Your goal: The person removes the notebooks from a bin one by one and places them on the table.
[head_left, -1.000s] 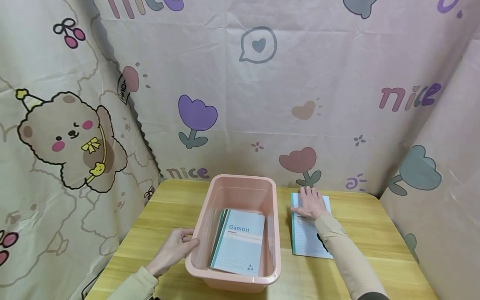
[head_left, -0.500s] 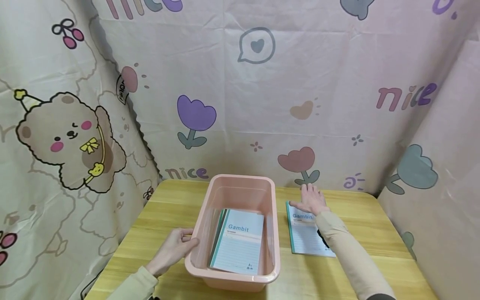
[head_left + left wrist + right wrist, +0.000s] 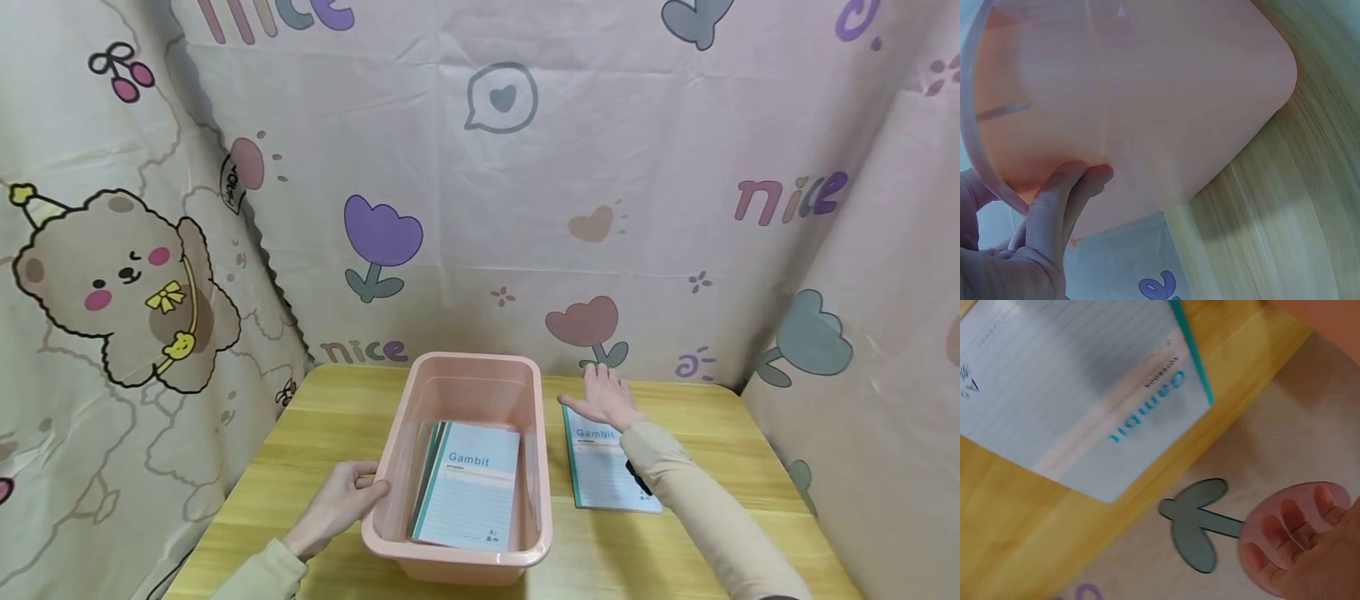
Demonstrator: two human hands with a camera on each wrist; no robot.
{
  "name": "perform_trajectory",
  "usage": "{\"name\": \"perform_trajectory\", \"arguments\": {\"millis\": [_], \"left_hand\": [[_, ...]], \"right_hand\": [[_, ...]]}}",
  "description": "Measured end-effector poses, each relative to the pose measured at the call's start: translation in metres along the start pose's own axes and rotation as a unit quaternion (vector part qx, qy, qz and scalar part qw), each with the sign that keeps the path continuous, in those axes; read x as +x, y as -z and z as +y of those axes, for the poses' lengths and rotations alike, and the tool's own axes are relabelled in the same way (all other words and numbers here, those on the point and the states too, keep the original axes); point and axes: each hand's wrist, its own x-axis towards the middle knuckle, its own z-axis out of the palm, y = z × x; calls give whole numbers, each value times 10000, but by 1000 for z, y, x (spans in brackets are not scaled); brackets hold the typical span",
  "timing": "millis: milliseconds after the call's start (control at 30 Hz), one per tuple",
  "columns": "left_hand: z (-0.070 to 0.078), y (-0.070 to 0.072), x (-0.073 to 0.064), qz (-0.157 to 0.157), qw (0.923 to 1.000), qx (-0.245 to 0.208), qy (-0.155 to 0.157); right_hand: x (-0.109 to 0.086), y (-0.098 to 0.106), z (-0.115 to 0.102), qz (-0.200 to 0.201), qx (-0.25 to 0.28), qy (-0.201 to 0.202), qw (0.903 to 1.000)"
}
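A pink plastic bin [image 3: 457,575] stands on the table, and my left hand [image 3: 337,504] grips its left rim. In the left wrist view, fingers [image 3: 1054,212] press the bin's outer wall while the thumb is partly hidden behind the rim. Inside the bin lies a small pile of notebooks, the top one a pale blue "Gambit" notebook [image 3: 472,492]. Another Gambit notebook [image 3: 607,475] lies flat on the table to the right of the bin. Above its far end hovers my right hand [image 3: 606,398], fingers extended, holding nothing; the right wrist view shows it apart from the notebook [image 3: 1085,394].
The wooden table [image 3: 712,467] backs onto a printed cloth [image 3: 480,208], with more cloth on both sides. Only a narrow strip of tabletop separates the bin from the notebook on the right.
My right hand has lifted off the notebook on the table, which has shifted slightly toward the bin. My left hand keeps its grip on the rim. The head view has turned slightly right.
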Motion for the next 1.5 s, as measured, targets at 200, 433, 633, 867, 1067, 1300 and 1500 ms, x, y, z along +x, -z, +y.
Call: {"name": "perform_trajectory", "arguments": {"millis": [200,433,633,867,1067,1300,1500], "left_hand": [[1,-1,-1,65,10000,13,-16],[2,0,0,91,9999,87,-28],[3,0,0,108,9999,95,41],[3,0,0,105,9999,92,41],[2,0,0,125,9998,131,23],[0,1,0,83,9999,115,-55],[-1,-1,-1,69,9998,131,-110]], "right_hand": [[1,23,-14,348,285,143,9989],[-4,47,-39,539,340,285,9976],[-8,62,-79,365,-118,517,9979],[-6,64,-134,111,-309,730,9968],[-2,49,-177,-212,-479,820,9953],[8,14,-205,-442,-436,709,9955],[15,0,-220,-576,-380,549,9961]]}}
